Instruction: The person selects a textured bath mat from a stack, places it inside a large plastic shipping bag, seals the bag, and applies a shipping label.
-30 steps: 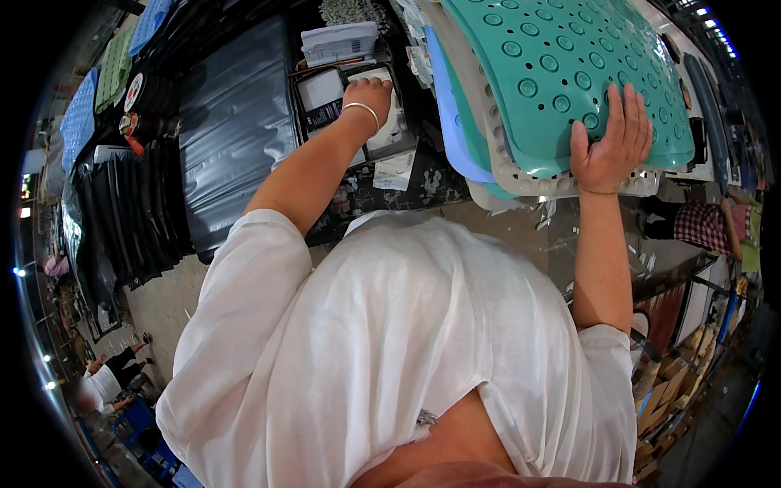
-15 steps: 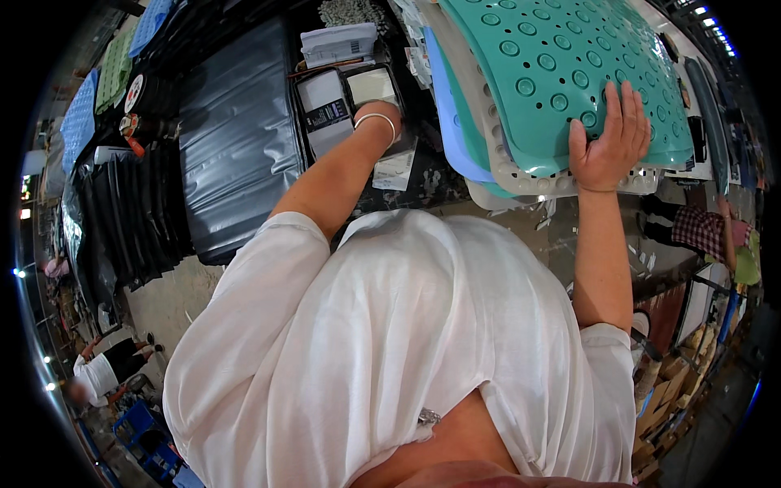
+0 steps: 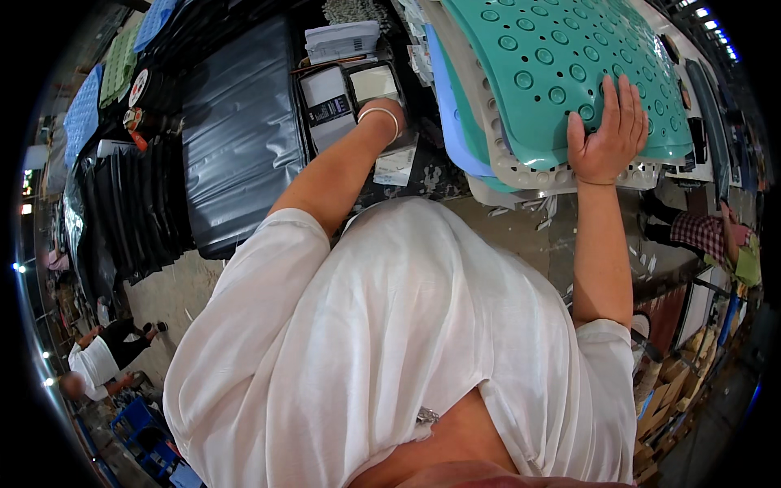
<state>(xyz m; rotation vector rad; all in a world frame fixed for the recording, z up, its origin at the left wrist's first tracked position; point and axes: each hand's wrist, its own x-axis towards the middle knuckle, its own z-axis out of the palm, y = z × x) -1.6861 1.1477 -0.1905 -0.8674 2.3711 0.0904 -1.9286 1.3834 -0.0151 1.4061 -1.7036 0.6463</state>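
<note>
My right hand (image 3: 609,142) lies flat on the near edge of a teal bath mat (image 3: 586,61), its fingers stretched out and the thumb apart. Round suction cups and small holes dot that mat, which tops a pile. Under it are a grey mat (image 3: 533,176) and a blue one (image 3: 465,154). My left hand (image 3: 384,111), with a white bangle at the wrist, reaches into a black box (image 3: 396,73) holding a cream stack of cards or labels (image 3: 374,81). Its fingers are hidden. Beside it, another box holds white labels (image 3: 327,89) with a dark printed band.
A large pile wrapped in shiny black plastic (image 3: 240,138) stands left of the boxes. Folded black bags (image 3: 134,207) and a tape roll (image 3: 140,88) are further left. A white packet (image 3: 342,41) lies behind the boxes. People stand at far left and far right.
My right hand and the teal mat sit slightly farther up in the view. My left hand stays at the box. The person at far left has shifted.
</note>
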